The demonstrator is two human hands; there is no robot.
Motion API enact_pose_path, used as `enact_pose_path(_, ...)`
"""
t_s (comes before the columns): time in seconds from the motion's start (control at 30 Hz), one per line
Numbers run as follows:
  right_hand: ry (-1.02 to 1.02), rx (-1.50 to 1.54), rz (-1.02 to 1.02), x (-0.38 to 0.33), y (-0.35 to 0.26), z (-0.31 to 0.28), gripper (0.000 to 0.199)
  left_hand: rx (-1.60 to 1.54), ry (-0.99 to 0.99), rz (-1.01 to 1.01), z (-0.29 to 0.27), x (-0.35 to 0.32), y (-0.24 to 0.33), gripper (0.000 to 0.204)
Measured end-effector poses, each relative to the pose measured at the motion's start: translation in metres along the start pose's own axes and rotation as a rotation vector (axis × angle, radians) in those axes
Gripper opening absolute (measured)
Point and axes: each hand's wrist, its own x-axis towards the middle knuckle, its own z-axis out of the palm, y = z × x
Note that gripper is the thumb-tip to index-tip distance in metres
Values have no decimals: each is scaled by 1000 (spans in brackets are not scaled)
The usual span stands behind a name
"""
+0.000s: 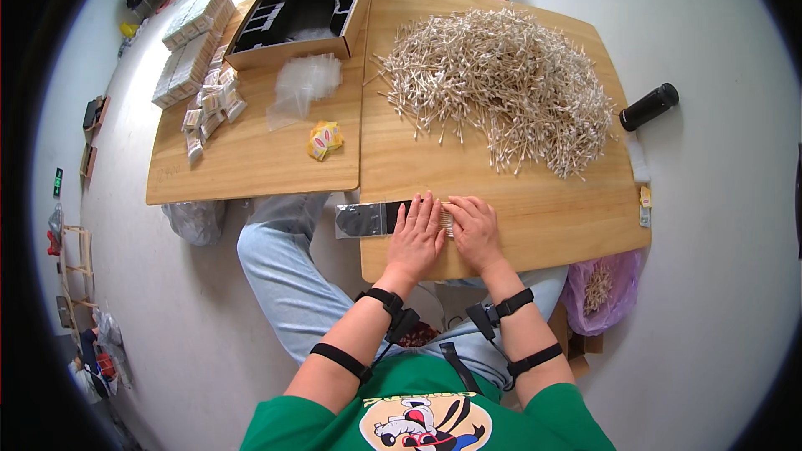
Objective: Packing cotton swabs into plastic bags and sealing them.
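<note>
A small row of thin pale cotton swabs lies at the near edge of the light wooden bench, partly under the fingers of both hands. The left hand rests flat, palm down, with fingers spread, on the swabs and on a clear flat plastic pouch with a dark inside that sticks out over the bench's left edge. The right hand also lies flat, just beside the left one, its fingertips on the same row. Both hands are open and pressed down, clamped on nothing. Black straps go around both wrists and forearms.

Farther back on this bench is a big loose heap of the same pale swabs, thin and stick-shaped. A black cylinder-shaped bottle lies on the floor to the right.

A second wooden bench stands to the left. It carries a pile of clear soft plastic bags, small yellow packets, stacks of small white packets and an open brown cardboard box with a black inside. A pink plastic bag with swabs in it hangs under the right corner.
</note>
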Motion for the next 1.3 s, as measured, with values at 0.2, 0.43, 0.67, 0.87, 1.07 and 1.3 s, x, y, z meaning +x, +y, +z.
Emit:
enact_pose_path(0.2, 46, -122, 161, 6, 3, 10, 42, -25, 31, -8, 3, 0, 0, 61)
enact_pose_path(0.43, -164, -209, 31, -20, -23, 16, 53, -45, 30, 4, -2, 2, -2, 58)
enact_pose_path(0.67, -178, -213, 112, -26, -29, 21, 53, -83, -38, -24, 0, 1, -2, 55)
enact_pose_path(0.87, -221, -319, 103, -30, -28, 21, 57, -71, -45, -24, 1, 1, -1, 53)
enact_pose_path(1.07, -265, -387, 116, -29, -27, 24, 59, -48, -54, -35, 1, 3, -1, 53)
enact_pose_path(1.3, -268, -253, 156, -25, -26, 29, 58, 59, -68, -21, 1, 1, -6, 56)
